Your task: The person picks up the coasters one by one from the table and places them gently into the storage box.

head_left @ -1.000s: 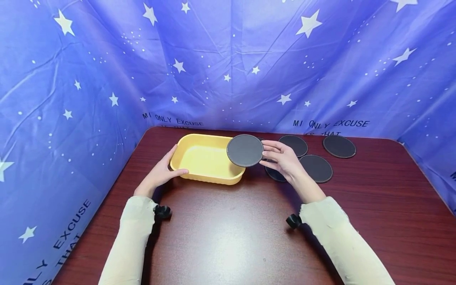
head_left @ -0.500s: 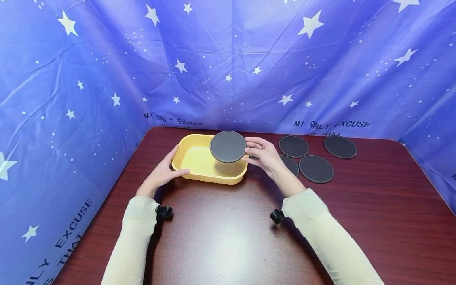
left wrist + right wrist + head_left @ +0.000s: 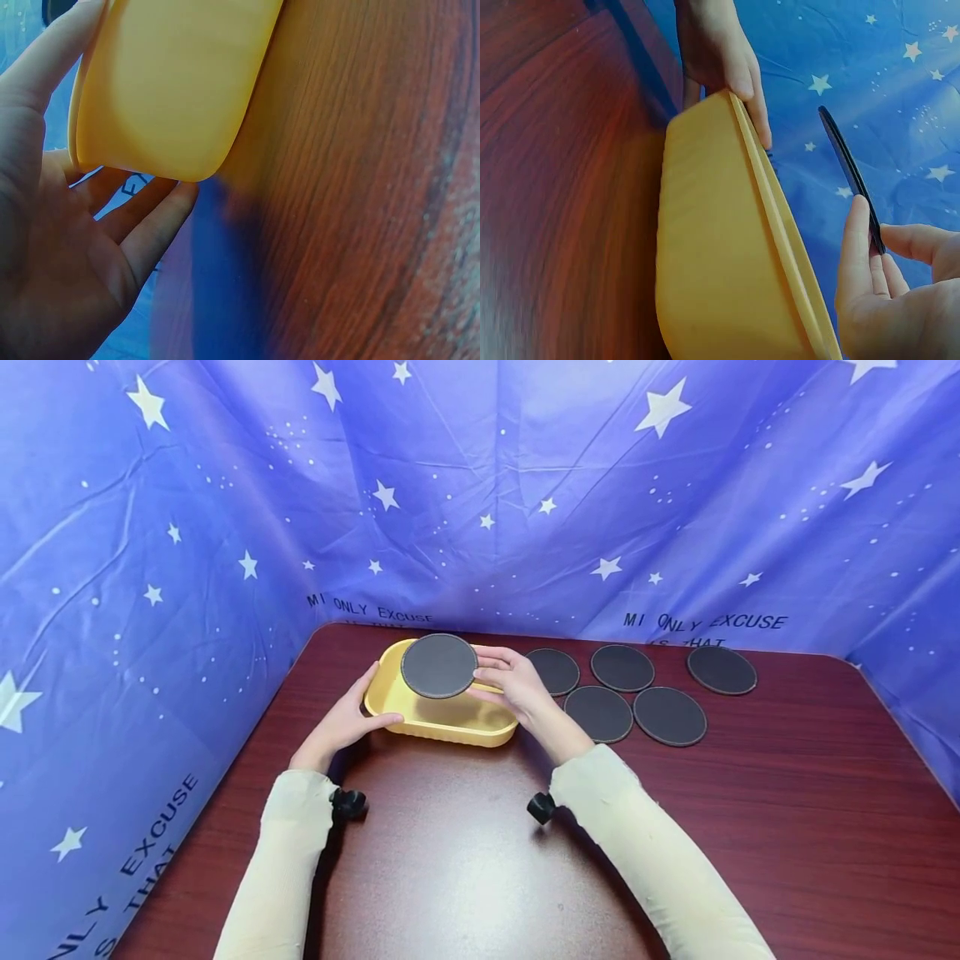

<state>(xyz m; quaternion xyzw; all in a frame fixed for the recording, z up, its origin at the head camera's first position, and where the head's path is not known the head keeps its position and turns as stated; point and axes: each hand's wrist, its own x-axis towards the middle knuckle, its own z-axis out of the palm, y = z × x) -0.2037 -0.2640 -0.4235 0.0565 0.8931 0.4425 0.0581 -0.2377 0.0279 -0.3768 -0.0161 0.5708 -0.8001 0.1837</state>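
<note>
Left hand (image 3: 341,725) grips the tray (image 3: 450,735) at its left end, thumb over the near rim, fingers spread on the end wall; right hand (image 3: 516,683) pinches the held disc (image 3: 438,666) by its right edge, thumb on top, fingers beneath. Tray is yellow, near the back edge of the table (image 3: 465,852), left of middle. Can't quite tell from these angles if its base sits fully flat. Held disc is black, over the tray, apart from the rim per the right wrist cam. Right of the tray, five more discs (image 3: 597,713) lie on the wood: four bunched in two rows of two, last disc (image 3: 722,669) set apart farther right, by the back edge. Blue star-print cloth (image 3: 487,485) hangs behind.
</note>
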